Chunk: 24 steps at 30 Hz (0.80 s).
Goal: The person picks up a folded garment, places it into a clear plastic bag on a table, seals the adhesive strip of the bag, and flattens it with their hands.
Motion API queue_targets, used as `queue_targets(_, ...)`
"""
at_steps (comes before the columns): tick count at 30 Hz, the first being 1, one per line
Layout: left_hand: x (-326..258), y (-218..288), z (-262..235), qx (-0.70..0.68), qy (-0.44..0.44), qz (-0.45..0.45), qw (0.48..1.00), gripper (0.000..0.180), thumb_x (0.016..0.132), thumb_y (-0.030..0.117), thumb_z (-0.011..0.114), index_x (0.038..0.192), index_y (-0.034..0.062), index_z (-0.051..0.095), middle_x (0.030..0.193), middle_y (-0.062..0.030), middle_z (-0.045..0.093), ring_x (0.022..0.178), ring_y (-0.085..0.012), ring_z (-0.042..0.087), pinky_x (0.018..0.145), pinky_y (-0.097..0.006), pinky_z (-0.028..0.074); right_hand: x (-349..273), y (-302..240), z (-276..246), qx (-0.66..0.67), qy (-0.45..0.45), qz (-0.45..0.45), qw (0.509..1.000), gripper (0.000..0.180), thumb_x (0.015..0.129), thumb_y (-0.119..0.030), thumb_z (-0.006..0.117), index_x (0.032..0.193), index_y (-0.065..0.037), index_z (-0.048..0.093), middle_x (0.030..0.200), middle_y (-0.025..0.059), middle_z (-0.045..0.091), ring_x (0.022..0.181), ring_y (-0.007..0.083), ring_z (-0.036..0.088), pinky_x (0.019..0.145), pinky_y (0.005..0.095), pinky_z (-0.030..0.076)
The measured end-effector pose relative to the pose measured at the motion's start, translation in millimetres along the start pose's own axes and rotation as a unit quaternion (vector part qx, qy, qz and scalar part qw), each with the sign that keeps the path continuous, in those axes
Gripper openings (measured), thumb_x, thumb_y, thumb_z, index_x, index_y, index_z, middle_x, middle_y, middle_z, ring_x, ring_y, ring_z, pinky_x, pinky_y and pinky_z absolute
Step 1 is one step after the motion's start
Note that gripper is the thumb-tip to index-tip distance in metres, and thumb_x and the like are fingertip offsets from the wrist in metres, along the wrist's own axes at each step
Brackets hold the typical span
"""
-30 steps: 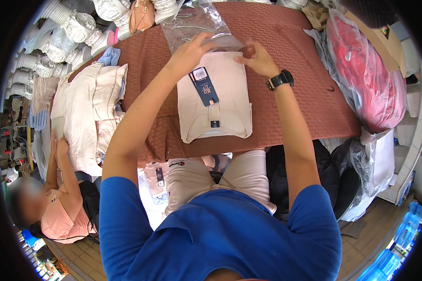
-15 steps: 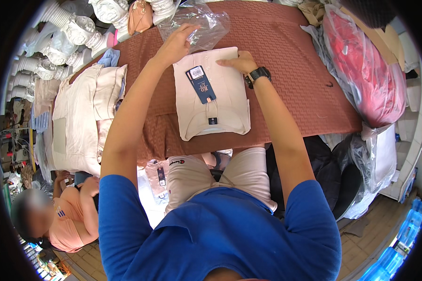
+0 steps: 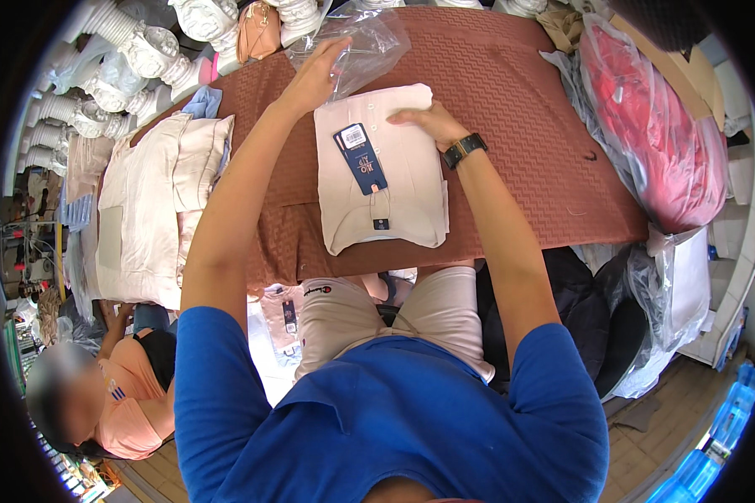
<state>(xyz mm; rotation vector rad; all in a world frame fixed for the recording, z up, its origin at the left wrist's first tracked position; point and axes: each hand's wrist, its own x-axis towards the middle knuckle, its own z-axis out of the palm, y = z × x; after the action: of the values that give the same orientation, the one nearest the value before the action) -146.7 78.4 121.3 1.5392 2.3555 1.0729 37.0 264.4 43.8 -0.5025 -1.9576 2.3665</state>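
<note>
A folded cream shirt (image 3: 419, 184) lies on the brown-covered table in front of me, its collar toward me. A dark blue hang tag (image 3: 363, 168) with a white label rests on its front. My right hand (image 3: 430, 124) grips the far right edge of the shirt, thumb on top and fingers underneath. Beyond the shirt's far left corner, my left hand (image 3: 315, 77) has its fingers closed on the near side of a clear plastic bag (image 3: 369, 46). The bag lies crumpled on the table, and my left fingertips are partly hidden.
A stack of cream garments (image 3: 143, 210) lies at the left on the brown cloth (image 3: 528, 151). White moulded pillars (image 3: 143, 50) and a tan bag (image 3: 258, 32) stand behind. Red material in plastic (image 3: 637, 126) sits at the right. A person (image 3: 134, 394) sits at lower left.
The shirt's far end has lifted or shifted slightly right with my right hand, whose wrist has turned a little. My left hand stays at the plastic bag. The seated person has shifted posture.
</note>
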Motion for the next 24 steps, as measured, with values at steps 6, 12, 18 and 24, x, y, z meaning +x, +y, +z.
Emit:
queue_targets(6, 0.8, -28.8, -6.9, 0.049, 0.089, 0.048, 0.994, 0.089, 0.078, -0.027, 0.052, 0.156, 0.0121, 0.040, 0.155, -0.0137, 0.043, 0.130, -0.0346, 0.058, 0.095, -0.038, 0.057, -19.6, 13.3, 1.2, 0.054, 0.032, -0.049, 0.997, 0.045, 0.079, -0.010, 0.085, 0.119, 0.003, 0.069, 0.112, 0.0137, 0.074, 0.100, 0.0215, 0.072, 0.088, 0.0358, 0.059)
queue_targets(12, -7.9, -4.6, 7.1, 0.176, 0.096, 0.049, 0.979, 0.086, 0.076, -0.024, 0.051, 0.155, 0.0082, 0.040, 0.158, -0.0137, 0.041, 0.141, -0.0405, 0.045, 0.115, -0.046, 0.044, -46.6, 21.9, -5.0, 0.105, 0.107, -0.101, 0.984, 0.037, 0.081, -0.007, 0.083, 0.115, 0.000, 0.070, 0.109, 0.0097, 0.074, 0.100, 0.0190, 0.070, 0.088, 0.0351, 0.057)
queue_targets(18, -31.9, 12.0, 32.7, 0.165, 0.018, 0.109, 0.980, 0.084, 0.077, -0.023, 0.050, 0.155, 0.0081, 0.039, 0.160, -0.0109, 0.040, 0.143, -0.0368, 0.045, 0.113, -0.045, 0.047, -58.3, 28.3, -9.4, 0.142, 0.118, -0.115, 0.976, 0.035, 0.081, -0.003, 0.081, 0.115, -0.001, 0.070, 0.110, 0.0087, 0.074, 0.101, 0.0186, 0.070, 0.089, 0.0346, 0.056)
queue_targets(24, -60.9, 37.9, 52.8, 0.228, -0.022, 0.090, 0.969, 0.079, 0.081, -0.018, 0.054, 0.155, 0.0065, 0.038, 0.165, -0.0088, 0.034, 0.143, -0.0401, 0.044, 0.114, -0.047, 0.048, -55.8, 32.0, -9.0, 0.167, 0.122, -0.121, 0.971, 0.037, 0.081, -0.002, 0.081, 0.116, 0.000, 0.070, 0.111, 0.0088, 0.074, 0.100, 0.0185, 0.070, 0.089, 0.0341, 0.056)
